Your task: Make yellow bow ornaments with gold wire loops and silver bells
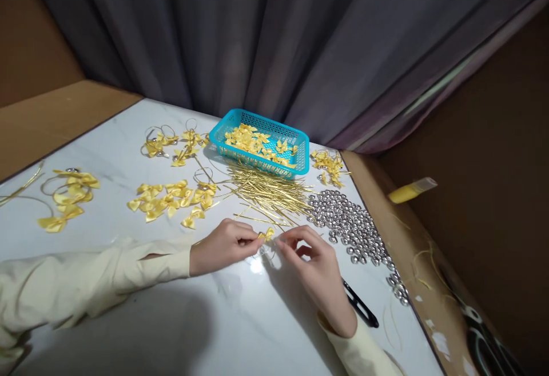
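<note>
Head view: a yellow bow (269, 233) was pinched by the left hand (227, 246) above the table (240, 330), well in from its right edge. The right hand (315, 264) was held just beside it, narrowed; whether anything was gripped could not be told. Silver beads (349, 222) were strewn along that edge, a blue basket (303, 162) set near the far edge.

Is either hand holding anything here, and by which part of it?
The left hand pinches a yellow bow by the end on its own side. The right hand is close beside it; whether it grips anything is too small to tell.
</note>
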